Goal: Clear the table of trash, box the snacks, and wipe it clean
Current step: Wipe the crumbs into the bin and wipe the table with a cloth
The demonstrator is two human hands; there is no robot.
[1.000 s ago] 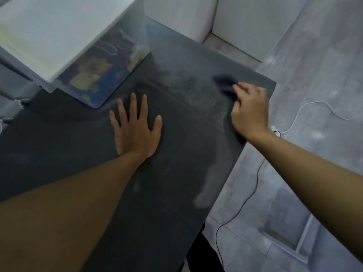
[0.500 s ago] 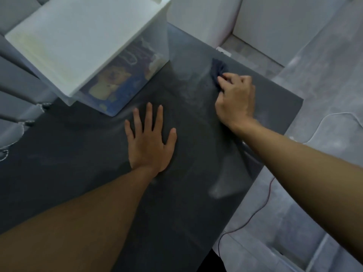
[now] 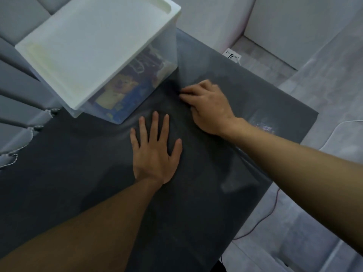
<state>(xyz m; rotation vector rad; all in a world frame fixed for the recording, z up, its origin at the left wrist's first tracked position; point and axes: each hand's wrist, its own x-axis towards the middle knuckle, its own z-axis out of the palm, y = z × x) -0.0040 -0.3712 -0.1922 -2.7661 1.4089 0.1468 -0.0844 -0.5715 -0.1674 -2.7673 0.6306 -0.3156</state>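
table [image 3: 196, 203], matte grey; dark cloth [image 3: 173, 88] under right hand [image 3: 208, 107]

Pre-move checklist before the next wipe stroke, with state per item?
1. Left hand flat, fingers spread, on the dark grey tabletop: ok.
2. Right hand down on the tabletop, fingers curled: ok.
3. Dark cloth in that hand: only a dark blur at the fingertips, cannot tell.
4. White lid on the translucent plastic box, snack packs inside: ok.
5. Gap between right hand and box: close, contact cannot tell.
6. Glittery smear near the tabletop's right edge: unwiped, not ok.
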